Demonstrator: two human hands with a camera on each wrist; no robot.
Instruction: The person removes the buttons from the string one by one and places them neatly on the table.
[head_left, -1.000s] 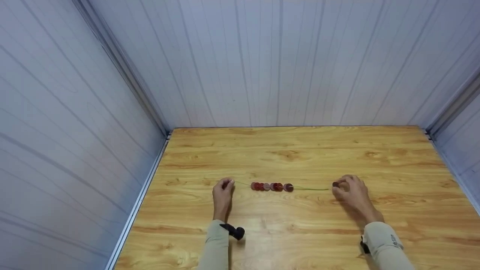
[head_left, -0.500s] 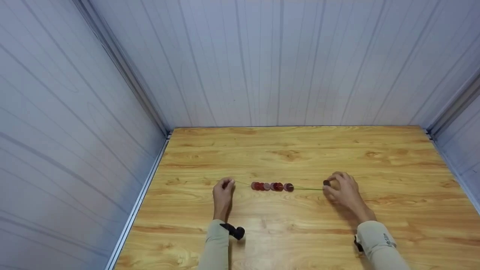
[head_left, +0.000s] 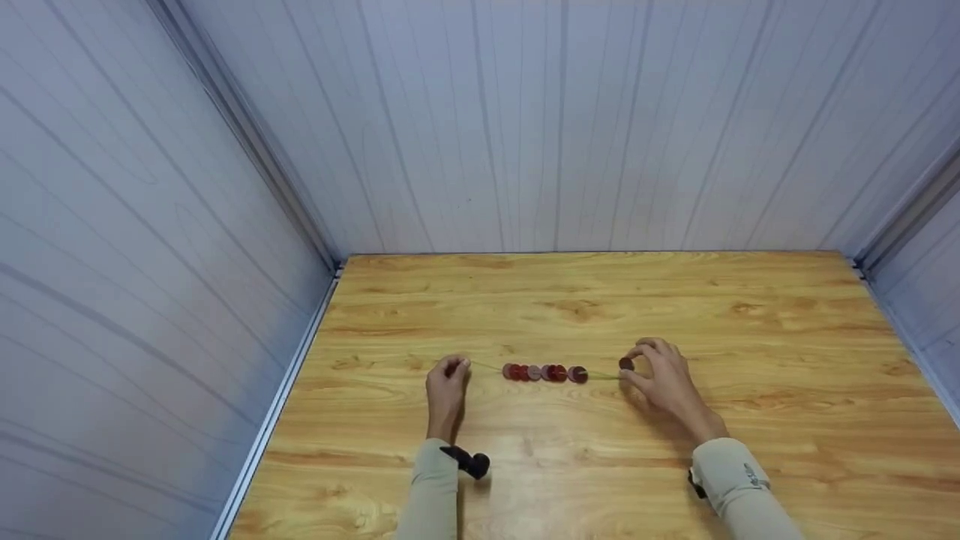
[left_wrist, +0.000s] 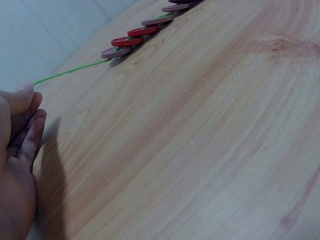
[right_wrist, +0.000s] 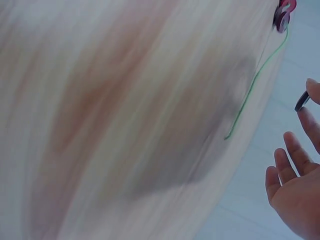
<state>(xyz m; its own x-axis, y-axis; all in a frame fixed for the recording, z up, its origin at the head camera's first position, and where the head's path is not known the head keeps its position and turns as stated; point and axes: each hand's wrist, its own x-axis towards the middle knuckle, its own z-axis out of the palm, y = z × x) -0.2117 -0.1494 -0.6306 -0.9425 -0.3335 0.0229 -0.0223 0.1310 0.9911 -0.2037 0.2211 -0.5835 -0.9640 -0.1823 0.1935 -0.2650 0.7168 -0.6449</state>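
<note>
Several round buttons point(head_left: 517, 372) in red, dull pink and dark maroon lie overlapped in a row on the table, threaded on a green string point(left_wrist: 70, 71). My left hand point(head_left: 446, 394) pinches the string's left end between thumb and finger, holding it slightly raised. Right of the row, a free length of string lies on the tabletop, its loose end visible in the right wrist view. Between thumb and forefinger my right hand point(head_left: 667, 384) pinches a single dark button point(right_wrist: 302, 101) by its edge, over the table and close above that free string; the other fingers are spread.
The wood-grain table point(head_left: 570, 457) meets a pale panelled wall point(head_left: 525, 127) at its far edge. Another panel wall point(head_left: 150, 247) runs along the left side, with a metal strip at its foot. A dark camera mount point(head_left: 472, 463) sits at the left wrist.
My right hand has moved left, carrying the dark button along the free string toward the row. My left hand and the threaded buttons have stayed where they were.
</note>
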